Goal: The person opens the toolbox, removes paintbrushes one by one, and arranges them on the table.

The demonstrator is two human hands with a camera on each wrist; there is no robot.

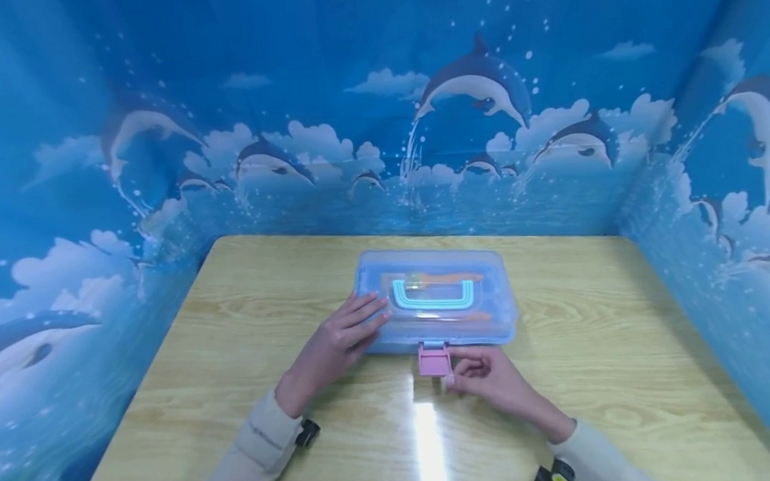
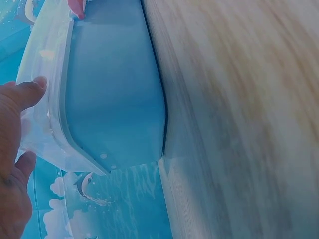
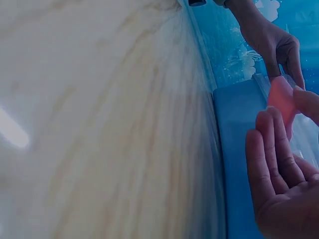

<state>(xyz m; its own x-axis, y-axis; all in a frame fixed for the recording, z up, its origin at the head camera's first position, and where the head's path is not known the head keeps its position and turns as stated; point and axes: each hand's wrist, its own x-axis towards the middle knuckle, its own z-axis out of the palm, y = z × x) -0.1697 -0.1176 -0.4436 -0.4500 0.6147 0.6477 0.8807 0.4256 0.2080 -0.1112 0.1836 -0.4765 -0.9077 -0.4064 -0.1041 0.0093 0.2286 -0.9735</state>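
One pink latch [image 1: 434, 363] sits pinched between the right fingers [image 1: 472, 352]; the left fingers [image 1: 362, 314], extended, touch the box lid [image 1: 497, 300].

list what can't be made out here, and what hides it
Head: what the orange item inside the box is; blurred behind the translucent lid.
Left wrist: most of the pink latch; cut off by the top edge.
Right wrist: part of the right hand; cut off by the right edge.
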